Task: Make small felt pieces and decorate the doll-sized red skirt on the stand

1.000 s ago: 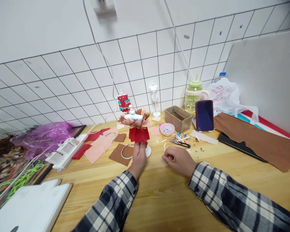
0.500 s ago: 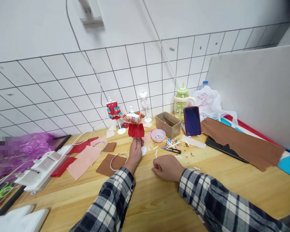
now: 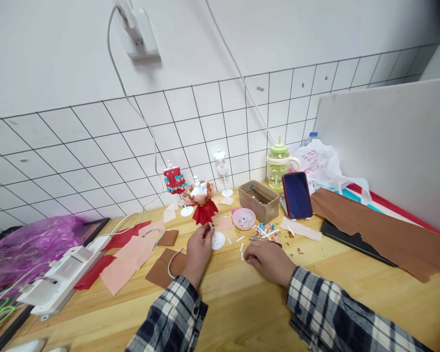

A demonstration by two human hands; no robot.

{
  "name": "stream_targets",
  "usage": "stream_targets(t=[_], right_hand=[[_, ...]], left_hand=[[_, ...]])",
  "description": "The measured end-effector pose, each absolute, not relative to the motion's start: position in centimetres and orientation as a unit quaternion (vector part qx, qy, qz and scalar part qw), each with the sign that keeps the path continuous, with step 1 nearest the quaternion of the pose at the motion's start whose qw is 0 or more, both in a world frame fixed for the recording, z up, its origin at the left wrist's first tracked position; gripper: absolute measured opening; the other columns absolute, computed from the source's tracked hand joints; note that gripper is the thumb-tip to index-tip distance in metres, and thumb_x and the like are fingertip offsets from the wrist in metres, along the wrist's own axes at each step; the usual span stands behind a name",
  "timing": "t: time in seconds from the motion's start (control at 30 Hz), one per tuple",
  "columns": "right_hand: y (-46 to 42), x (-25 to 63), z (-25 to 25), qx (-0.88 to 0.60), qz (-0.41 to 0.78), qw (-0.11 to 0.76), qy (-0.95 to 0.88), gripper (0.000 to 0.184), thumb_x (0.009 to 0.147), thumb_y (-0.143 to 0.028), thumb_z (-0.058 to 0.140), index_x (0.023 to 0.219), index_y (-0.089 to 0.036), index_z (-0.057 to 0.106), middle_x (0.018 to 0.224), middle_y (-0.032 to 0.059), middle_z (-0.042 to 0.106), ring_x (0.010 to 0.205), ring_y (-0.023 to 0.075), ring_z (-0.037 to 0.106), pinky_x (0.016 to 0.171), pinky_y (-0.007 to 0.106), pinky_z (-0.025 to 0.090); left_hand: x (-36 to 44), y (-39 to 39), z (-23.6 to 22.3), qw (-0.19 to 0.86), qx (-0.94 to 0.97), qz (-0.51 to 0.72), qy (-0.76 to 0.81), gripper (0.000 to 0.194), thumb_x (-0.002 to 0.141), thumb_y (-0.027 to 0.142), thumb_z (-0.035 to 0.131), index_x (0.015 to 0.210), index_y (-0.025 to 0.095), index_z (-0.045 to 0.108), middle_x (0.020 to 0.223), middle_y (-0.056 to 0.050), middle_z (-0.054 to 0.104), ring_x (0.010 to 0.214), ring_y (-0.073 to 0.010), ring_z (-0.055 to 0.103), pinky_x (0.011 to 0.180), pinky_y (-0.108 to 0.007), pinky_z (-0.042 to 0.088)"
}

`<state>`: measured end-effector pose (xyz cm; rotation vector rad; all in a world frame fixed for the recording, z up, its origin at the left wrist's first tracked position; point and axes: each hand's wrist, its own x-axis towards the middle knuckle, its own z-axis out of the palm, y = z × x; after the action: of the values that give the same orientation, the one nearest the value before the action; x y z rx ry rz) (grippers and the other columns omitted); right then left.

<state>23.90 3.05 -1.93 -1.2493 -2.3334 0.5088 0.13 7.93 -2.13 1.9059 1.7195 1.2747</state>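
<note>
My left hand (image 3: 198, 253) is closed round the thin post of a small doll dress form (image 3: 200, 188). That dress form wears a red crepe-paper skirt with a pink and brown ruffle, and it tilts slightly over its round white base. On the table to the right, my right hand (image 3: 268, 260) has its fingers curled down beside small white paper strips (image 3: 242, 247). Whatever its fingertips hold, if anything, is hidden. Just behind it lie thread snips (image 3: 275, 243), partly covered by the hand, and a pile of coloured scraps (image 3: 266, 231).
Behind stand a red-dressed form (image 3: 174, 180) and a bare white form (image 3: 221, 164). A pink bowl (image 3: 244, 213), a cardboard box (image 3: 267, 209), a phone (image 3: 297, 195) and a green-lidded jug (image 3: 277, 168) line the back. Left are paper sheets (image 3: 128, 259) and a power strip (image 3: 64, 278).
The dress form has come down and its base now shows by my left hand. My right hand has shifted right, towards the snips and white strips. The view has tilted up a little.
</note>
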Motion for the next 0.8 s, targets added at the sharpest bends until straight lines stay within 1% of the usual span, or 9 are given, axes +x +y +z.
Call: stream_targets(t=[0.1, 0.23, 0.33, 0.43, 0.5, 0.6, 0.63, 0.7, 0.8], right_hand=[[3.4, 23.8, -2.0, -0.480, 0.175, 0.249, -0.823, 0.017, 0.084, -0.013, 0.055, 0.086, -0.023, 0.068, 0.087, 0.0001, 0.068, 0.087, 0.0158, 0.059, 0.078, 0.027, 0.040], [3.5, 23.7, -1.8, -0.499, 0.150, 0.276, -0.808, 0.014, 0.086, -0.019, 0.056, 0.085, -0.024, 0.068, 0.086, -0.0003, 0.069, 0.087, 0.0166, 0.060, 0.078, 0.029, 0.040], [3.4, 24.0, -1.5, -0.521, 0.122, 0.297, -0.791, 0.012, 0.087, -0.022, 0.057, 0.086, -0.024, 0.069, 0.088, 0.0003, 0.070, 0.088, 0.0177, 0.060, 0.078, 0.030, 0.041], [3.3, 24.7, -1.2, -0.527, 0.091, 0.330, -0.778, 0.013, 0.088, -0.022, 0.056, 0.088, -0.023, 0.069, 0.088, 0.0013, 0.070, 0.088, 0.0185, 0.060, 0.080, 0.031, 0.042], [3.1, 25.3, -0.9, -0.523, 0.068, 0.355, -0.772, 0.015, 0.090, -0.022, 0.054, 0.090, -0.023, 0.069, 0.089, 0.0022, 0.070, 0.090, 0.0189, 0.060, 0.083, 0.031, 0.042], [2.0, 26.4, -0.3, -0.514, 0.039, 0.381, -0.768, 0.015, 0.090, -0.024, 0.053, 0.092, -0.022, 0.068, 0.089, 0.0032, 0.070, 0.089, 0.0195, 0.060, 0.082, 0.031, 0.043], [1.2, 26.7, -0.1, -0.510, 0.031, 0.382, -0.770, 0.016, 0.090, -0.024, 0.052, 0.091, -0.022, 0.067, 0.087, 0.0034, 0.069, 0.086, 0.0194, 0.060, 0.079, 0.031, 0.044], [-1.4, 27.6, 0.0, -0.496, 0.019, 0.369, -0.786, 0.018, 0.091, -0.026, 0.050, 0.090, -0.021, 0.066, 0.081, 0.0035, 0.067, 0.079, 0.0184, 0.060, 0.074, 0.030, 0.043], [-7.0, 29.0, -1.1, -0.488, 0.004, 0.294, -0.822, 0.027, 0.093, -0.034, 0.048, 0.074, -0.021, 0.062, 0.072, 0.0036, 0.064, 0.072, 0.0187, 0.059, 0.067, 0.031, 0.041]], left_hand=[[0.0, 8.0, -2.2, 0.134, 0.666, 0.434, 0.591, 0.027, 0.088, 0.035, 0.051, 0.100, 0.018, 0.069, 0.101, -0.010, 0.073, 0.090, -0.0243, 0.067, 0.080, -0.037, 0.050], [0.0, 8.1, -2.3, 0.140, 0.663, 0.434, 0.594, 0.031, 0.089, 0.036, 0.050, 0.107, 0.018, 0.067, 0.108, -0.011, 0.072, 0.095, -0.0248, 0.067, 0.086, -0.039, 0.051], [0.3, 7.8, -2.0, 0.139, 0.650, 0.441, 0.603, 0.037, 0.086, 0.040, 0.055, 0.114, 0.016, 0.060, 0.112, -0.013, 0.069, 0.100, -0.0258, 0.065, 0.090, -0.042, 0.051], [0.5, 5.8, -1.4, 0.078, 0.615, 0.469, 0.629, 0.046, 0.080, 0.042, 0.062, 0.114, 0.014, 0.051, 0.110, -0.014, 0.062, 0.102, -0.0268, 0.062, 0.090, -0.045, 0.050], [0.0, 3.1, -0.9, 0.018, 0.597, 0.479, 0.644, 0.040, 0.079, 0.043, 0.063, 0.105, 0.016, 0.048, 0.100, -0.010, 0.059, 0.093, -0.0259, 0.060, 0.083, -0.045, 0.051], [-1.4, -2.5, -0.8, 0.029, 0.708, 0.378, 0.596, 0.021, 0.088, 0.040, 0.053, 0.094, 0.020, 0.050, 0.094, -0.008, 0.060, 0.090, -0.0236, 0.059, 0.081, -0.041, 0.051], [-2.0, -4.5, -0.8, 0.055, 0.750, 0.322, 0.575, 0.021, 0.090, 0.039, 0.050, 0.098, 0.020, 0.052, 0.099, -0.009, 0.061, 0.095, -0.0234, 0.060, 0.084, -0.040, 0.051], [-3.0, -7.9, -0.9, 0.091, 0.818, 0.211, 0.527, 0.036, 0.091, 0.041, 0.051, 0.121, 0.022, 0.051, 0.124, -0.012, 0.059, 0.115, -0.0248, 0.055, 0.097, -0.042, 0.046], [-3.6, -10.7, -0.8, 0.096, 0.865, 0.078, 0.487, 0.057, 0.093, 0.047, 0.046, 0.145, 0.028, 0.035, 0.153, -0.009, 0.037, 0.138, -0.0286, 0.036, 0.113, -0.052, 0.028]])
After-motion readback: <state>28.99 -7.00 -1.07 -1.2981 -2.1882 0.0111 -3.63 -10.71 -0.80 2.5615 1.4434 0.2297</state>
